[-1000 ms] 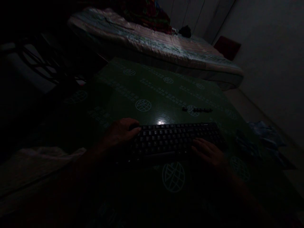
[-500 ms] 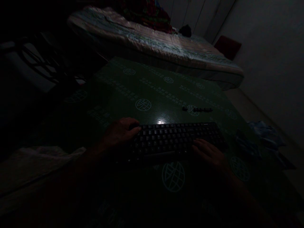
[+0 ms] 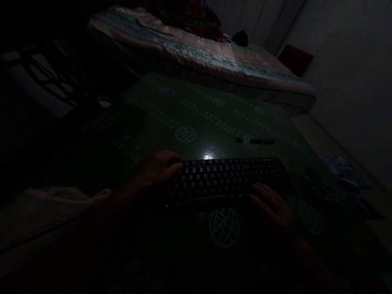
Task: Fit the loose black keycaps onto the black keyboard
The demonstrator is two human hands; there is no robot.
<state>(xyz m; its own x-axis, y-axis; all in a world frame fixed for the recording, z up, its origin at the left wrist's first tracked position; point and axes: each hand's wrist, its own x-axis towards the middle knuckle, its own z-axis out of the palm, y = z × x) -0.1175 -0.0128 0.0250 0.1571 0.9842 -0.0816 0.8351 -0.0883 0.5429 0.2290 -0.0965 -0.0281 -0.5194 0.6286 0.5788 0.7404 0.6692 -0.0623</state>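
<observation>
A black keyboard (image 3: 211, 179) lies across the green table, its keys facing up. My left hand (image 3: 157, 167) is at its far left corner, thumb and fingers closed around the edge. My right hand (image 3: 271, 202) rests at the near edge, right of the space bar, with fingers stretched out over the lower keys and holding nothing. Beyond the keyboard lies a row of small dark pieces (image 3: 257, 141) that look like loose keycaps. The light is very dim, so the undersides of both hands are hidden.
The green table (image 3: 147, 102) has printed globe marks. Past its far edge stands a bed (image 3: 196, 53) with a dark red cloth (image 3: 192, 20). Dark crumpled stuff (image 3: 321, 185) lies at the right edge, and a pale cloth (image 3: 52, 208) at the near left.
My right hand has slid slightly towards me and to the right, off some of the keys. My left hand stays at the keyboard's corner.
</observation>
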